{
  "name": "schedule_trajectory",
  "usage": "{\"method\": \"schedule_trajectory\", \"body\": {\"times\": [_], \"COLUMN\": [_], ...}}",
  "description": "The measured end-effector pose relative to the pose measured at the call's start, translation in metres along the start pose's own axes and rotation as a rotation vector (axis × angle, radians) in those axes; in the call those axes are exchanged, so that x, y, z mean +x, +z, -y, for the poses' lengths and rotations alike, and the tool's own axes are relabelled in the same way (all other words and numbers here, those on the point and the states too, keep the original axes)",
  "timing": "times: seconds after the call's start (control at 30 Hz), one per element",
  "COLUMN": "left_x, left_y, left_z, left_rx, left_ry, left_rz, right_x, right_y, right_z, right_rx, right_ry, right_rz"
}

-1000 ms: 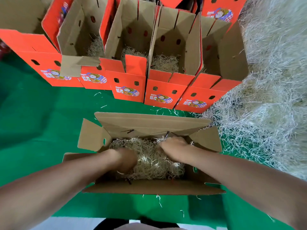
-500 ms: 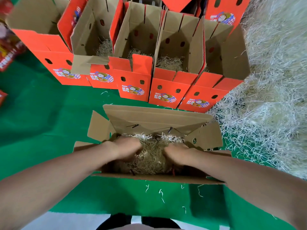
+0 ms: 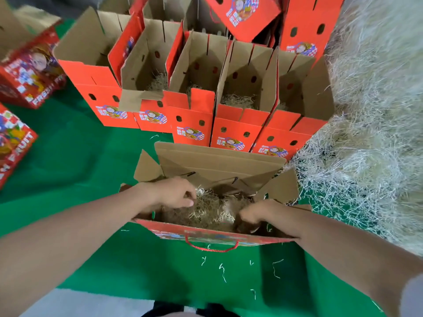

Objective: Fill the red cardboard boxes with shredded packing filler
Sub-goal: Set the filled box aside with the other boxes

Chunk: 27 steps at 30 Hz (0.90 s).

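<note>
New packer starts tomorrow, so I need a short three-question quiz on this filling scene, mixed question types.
1. True or false: both hands, the left hand and the right hand, are inside the open red cardboard box nearest the person.
2. On which side of the green floor mat does the big heap of pale shredded packing filler lie? A) left B) right C) behind the person
3. Fill in: the near box's front carries a red rope ____.

Key: 1 true; 2 B; 3 handle.
</note>
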<state>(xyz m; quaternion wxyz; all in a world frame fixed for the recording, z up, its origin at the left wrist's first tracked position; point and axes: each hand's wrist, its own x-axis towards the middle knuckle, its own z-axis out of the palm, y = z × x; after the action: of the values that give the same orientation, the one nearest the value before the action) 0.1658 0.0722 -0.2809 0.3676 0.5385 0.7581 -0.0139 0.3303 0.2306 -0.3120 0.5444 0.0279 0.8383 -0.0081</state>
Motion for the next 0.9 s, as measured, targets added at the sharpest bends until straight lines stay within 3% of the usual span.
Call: {"method": "schedule_trajectory", "body": {"times": [0.07, 0.17, 0.27, 0.33, 0.37, 0.5, 0.73, 0.8, 0.9], "left_x": [-0.009, -0.029, -0.049, -0.061, -0.066, -0.080, -0.100, -0.109, -0.120], "left_y": [-0.018, -0.039, -0.048, -0.051, -0.052, -0.043, -0.046, -0.043, -0.031], "left_z": [0.000, -0.008, -0.027, -0.040, -0.045, -0.062, -0.053, -0.035, -0.014], "left_rx": [-0.125, -0.238, -0.327, -0.345, -0.351, -0.254, -0.119, -0.125, -0.177], "left_ry": [-0.024, -0.056, -0.045, -0.058, -0.068, -0.105, -0.304, -0.446, -0.738], "left_rz": [-0.097, -0.331, -0.580, -0.702, -0.721, -0.624, -0.688, -0.735, -0.874], "right_x": [-0.013, -0.045, -0.081, -0.096, -0.100, -0.105, -0.097, -0.089, -0.079], "right_y": [-0.010, -0.029, -0.038, -0.040, -0.041, -0.049, -0.105, -0.118, -0.130], "right_z": [0.004, 0.003, 0.001, -0.003, -0.006, -0.026, -0.005, 0.010, 0.029], "right_rx": [0.098, 0.153, 0.173, 0.089, 0.072, 0.192, 0.351, 0.430, 0.490], "right_ry": [0.000, -0.034, -0.145, -0.089, -0.004, 0.228, 0.173, 0.104, -0.139], "right_rz": [-0.116, -0.682, -1.419, -1.645, -1.586, -1.084, -1.179, -1.180, -1.099]}}
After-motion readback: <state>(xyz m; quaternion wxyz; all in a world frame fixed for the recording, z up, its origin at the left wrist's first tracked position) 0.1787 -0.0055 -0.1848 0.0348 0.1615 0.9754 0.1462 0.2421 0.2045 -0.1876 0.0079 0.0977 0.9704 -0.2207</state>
